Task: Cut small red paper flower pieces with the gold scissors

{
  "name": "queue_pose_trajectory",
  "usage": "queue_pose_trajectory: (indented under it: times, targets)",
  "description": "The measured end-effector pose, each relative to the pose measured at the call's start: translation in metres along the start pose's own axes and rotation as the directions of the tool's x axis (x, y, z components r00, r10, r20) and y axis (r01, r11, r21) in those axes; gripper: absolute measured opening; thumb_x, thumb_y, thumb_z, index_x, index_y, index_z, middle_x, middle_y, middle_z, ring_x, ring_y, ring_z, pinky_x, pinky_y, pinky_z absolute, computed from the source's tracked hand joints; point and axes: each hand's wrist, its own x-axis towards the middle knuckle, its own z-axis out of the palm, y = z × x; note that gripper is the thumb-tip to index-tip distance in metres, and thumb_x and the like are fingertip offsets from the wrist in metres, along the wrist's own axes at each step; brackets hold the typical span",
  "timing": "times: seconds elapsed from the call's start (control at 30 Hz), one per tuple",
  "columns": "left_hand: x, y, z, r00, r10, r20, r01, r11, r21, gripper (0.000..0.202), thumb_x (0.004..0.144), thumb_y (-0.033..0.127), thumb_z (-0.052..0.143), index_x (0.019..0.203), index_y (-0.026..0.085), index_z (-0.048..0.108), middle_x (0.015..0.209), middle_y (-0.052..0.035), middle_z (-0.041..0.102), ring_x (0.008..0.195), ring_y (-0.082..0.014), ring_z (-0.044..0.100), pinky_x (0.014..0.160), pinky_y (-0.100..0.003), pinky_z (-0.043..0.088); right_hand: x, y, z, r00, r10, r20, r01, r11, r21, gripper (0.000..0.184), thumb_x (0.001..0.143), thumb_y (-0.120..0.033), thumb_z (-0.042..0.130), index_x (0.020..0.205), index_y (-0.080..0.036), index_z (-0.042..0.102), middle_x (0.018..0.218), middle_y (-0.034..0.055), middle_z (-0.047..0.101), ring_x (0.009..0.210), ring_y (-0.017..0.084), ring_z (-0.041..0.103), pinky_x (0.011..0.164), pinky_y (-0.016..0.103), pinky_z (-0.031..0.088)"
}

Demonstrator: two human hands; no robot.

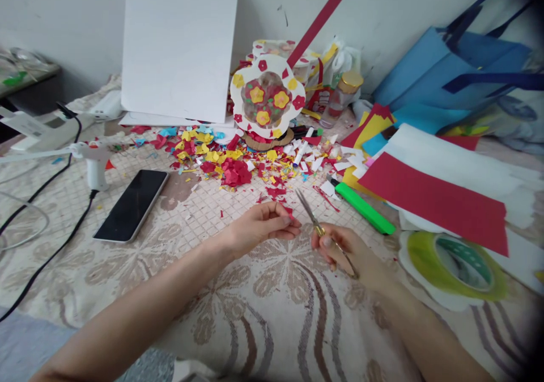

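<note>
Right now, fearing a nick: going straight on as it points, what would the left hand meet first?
Likely the scissors in the right hand; the left hand points at their blades, depth unclear.

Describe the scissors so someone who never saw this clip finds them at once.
Start at the big red paper sheet on the right of the patterned cloth; a green marker lies by its left edge. Just left of that, the right hand holds small scissors, blades pointing up at the scrap pile: the only thin, metal, gold-tinted thing there.
</note>
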Motion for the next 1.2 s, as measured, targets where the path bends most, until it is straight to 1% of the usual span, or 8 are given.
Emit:
queue_pose_trajectory:
  times: [0.13,0.23,0.53,0.63,0.73,0.83,1.0,1.2]
  targets:
    - [0.0,-0.004,0.003,1.0,-0.009,0.01,0.008,0.999,0.034,0.027,0.07,0.029,0.074,0.074,0.013,0.053,0.084,-0.0059,0.068,0.076,-0.0132,0.065,0.075,-0.028,0.049,0.0,-0.01,0.007,0.962,-0.066,-0.263,0.064,0.998,-0.014,0.032,0.082,-0.05,0.057,0.093,-0.02,0.053,0.07,-0.0013,0.05,0.06,0.012,0.048,0.055,0.025,0.04]
    - [0.001,-0.009,0.004,1.0,-0.026,0.016,0.026,0.998,0.054,0.029,0.068,0.032,0.075,0.074,0.013,0.054,0.082,-0.0053,0.067,0.075,-0.0126,0.065,0.074,-0.027,0.048,-0.001,-0.011,0.012,0.93,-0.15,-0.336,0.154,0.988,-0.014,0.027,0.084,-0.044,0.057,0.098,-0.022,0.054,0.074,0.0,0.054,0.064,0.014,0.05,0.057,0.026,0.041]
    - [0.004,-0.016,0.004,1.0,-0.007,-0.014,0.01,0.977,0.212,0.022,0.072,0.032,0.07,0.073,0.013,0.058,0.072,-0.003,0.067,0.067,-0.0113,0.062,0.069,-0.026,0.047,-0.007,-0.014,0.023,0.939,-0.194,-0.283,0.207,0.978,0.018,0.017,0.086,-0.036,0.056,0.096,-0.023,0.055,0.084,0.0006,0.059,0.064,0.012,0.049,0.061,0.025,0.043]
    - [0.006,-0.014,0.003,0.999,0.024,-0.042,-0.01,0.951,0.308,0.017,0.073,0.027,0.068,0.071,0.013,0.058,0.07,-0.0033,0.066,0.063,-0.0109,0.061,0.065,-0.025,0.047,-0.004,-0.014,0.022,0.945,-0.184,-0.269,0.192,0.981,0.002,0.02,0.085,-0.039,0.057,0.097,-0.023,0.054,0.083,0.0012,0.059,0.062,0.012,0.048,0.059,0.025,0.042]
    - [0.008,-0.01,-0.003,0.993,0.066,-0.099,-0.037,0.962,0.27,0.016,0.074,0.025,0.066,0.071,0.013,0.056,0.07,-0.0033,0.066,0.063,-0.0109,0.061,0.065,-0.025,0.047,0.001,-0.01,0.013,0.952,-0.137,-0.274,0.151,0.988,0.03,0.029,0.087,-0.049,0.05,0.095,-0.021,0.053,0.083,0.003,0.06,0.058,0.011,0.047,0.054,0.026,0.04]
    - [0.01,-0.005,-0.008,0.982,0.088,-0.166,-0.058,0.983,0.174,0.018,0.075,0.025,0.066,0.072,0.014,0.052,0.072,-0.0036,0.067,0.062,-0.011,0.063,0.063,-0.025,0.048,0.004,-0.005,0.0,0.985,-0.096,-0.147,0.103,0.994,0.046,0.041,0.09,-0.057,0.038,0.089,-0.019,0.052,0.073,0.0018,0.054,0.054,0.011,0.045,0.051,0.026,0.037]
    - [0.009,0.001,-0.01,0.985,0.035,-0.169,-0.025,0.998,0.063,0.015,0.078,0.021,0.064,0.074,0.015,0.051,0.073,-0.006,0.069,0.062,-0.0123,0.066,0.062,-0.024,0.051,-0.003,-0.001,-0.015,0.987,-0.044,0.156,0.063,0.991,-0.115,0.038,0.087,-0.056,0.045,0.078,-0.019,0.048,0.061,-0.0031,0.043,0.053,0.01,0.039,0.048,0.024,0.035]
    - [0.008,0.006,-0.008,0.981,-0.006,-0.195,0.004,1.0,-0.011,0.01,0.081,0.011,0.056,0.074,0.015,0.05,0.068,-0.0071,0.07,0.063,-0.0155,0.069,0.06,-0.024,0.053,-0.005,0.006,-0.021,0.966,0.059,0.251,-0.003,0.975,-0.221,0.038,0.087,-0.053,0.045,0.069,-0.02,0.043,0.053,-0.0058,0.037,0.044,0.008,0.036,0.039,0.021,0.029]
